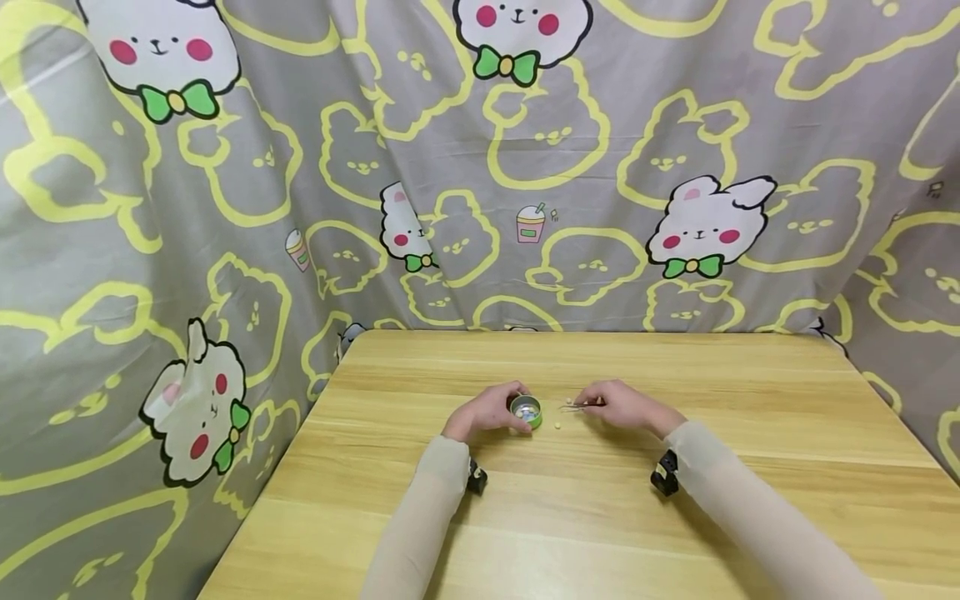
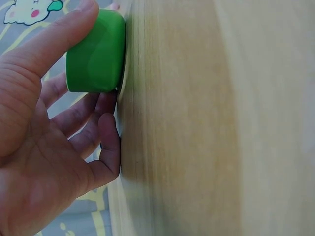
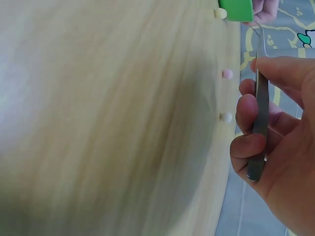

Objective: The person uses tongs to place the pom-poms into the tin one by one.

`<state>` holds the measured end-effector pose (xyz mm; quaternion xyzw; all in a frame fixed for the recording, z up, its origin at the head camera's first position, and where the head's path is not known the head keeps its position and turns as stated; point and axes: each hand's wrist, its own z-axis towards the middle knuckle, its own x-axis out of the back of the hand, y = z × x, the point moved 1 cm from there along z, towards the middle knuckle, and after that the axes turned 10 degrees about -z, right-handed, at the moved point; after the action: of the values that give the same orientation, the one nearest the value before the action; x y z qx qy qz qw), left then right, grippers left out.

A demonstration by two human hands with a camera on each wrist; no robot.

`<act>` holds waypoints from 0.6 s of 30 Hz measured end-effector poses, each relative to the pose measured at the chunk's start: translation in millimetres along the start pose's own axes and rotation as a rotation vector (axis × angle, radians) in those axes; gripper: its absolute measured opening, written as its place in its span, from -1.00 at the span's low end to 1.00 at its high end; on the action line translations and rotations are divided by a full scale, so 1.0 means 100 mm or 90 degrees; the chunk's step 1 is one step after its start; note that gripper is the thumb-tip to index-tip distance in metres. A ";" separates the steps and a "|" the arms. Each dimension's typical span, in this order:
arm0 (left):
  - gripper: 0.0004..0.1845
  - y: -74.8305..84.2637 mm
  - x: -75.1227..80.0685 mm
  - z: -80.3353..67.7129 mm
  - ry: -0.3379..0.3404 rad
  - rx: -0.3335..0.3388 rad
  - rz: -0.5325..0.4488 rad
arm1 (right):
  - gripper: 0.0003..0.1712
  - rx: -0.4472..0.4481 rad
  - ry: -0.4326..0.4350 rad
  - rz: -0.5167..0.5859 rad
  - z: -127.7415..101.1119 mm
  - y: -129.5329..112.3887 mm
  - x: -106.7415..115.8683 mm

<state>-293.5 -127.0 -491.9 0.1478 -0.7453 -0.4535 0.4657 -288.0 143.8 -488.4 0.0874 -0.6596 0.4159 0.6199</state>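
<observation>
A small round green tin [image 1: 535, 422] stands on the table with its open top up and several pale and coloured bits inside. My left hand [image 1: 491, 408] holds it from the left, thumb [image 2: 74, 29] on the near side and fingers round the far side. To the right, my right hand [image 1: 618, 404] grips metal tweezers [image 3: 261, 108], their curved tips pointing left toward the tin. In the right wrist view the tips overlap the tin's edge. A yellow bead [image 1: 557, 426] lies between the hands; a pink bead [image 3: 227, 73] and a whitish bead [image 3: 226, 117] lie beside the tweezers.
Both hands work over a light wooden table [image 1: 562, 517], toward its far half. A grey curtain [image 1: 450, 150] with rabbit prints hangs behind the far edge and along both sides. Black straps with small devices [image 1: 664, 473] sit at the wrists.
</observation>
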 end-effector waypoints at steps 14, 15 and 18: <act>-0.48 -0.02 -0.01 -0.01 -0.001 0.010 -0.005 | -0.84 0.036 -0.028 -0.022 -0.04 0.04 -0.13; -0.48 -0.02 -0.01 -0.01 0.000 0.008 -0.004 | -0.84 0.035 -0.030 -0.021 -0.04 0.04 -0.13; -0.47 -0.01 0.00 0.00 0.001 0.003 0.001 | -0.84 0.035 -0.034 -0.021 -0.03 0.04 -0.13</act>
<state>-293.7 -127.2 -492.9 0.1485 -0.7465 -0.4509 0.4662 -285.1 143.6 -501.8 0.1265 -0.6630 0.4209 0.6061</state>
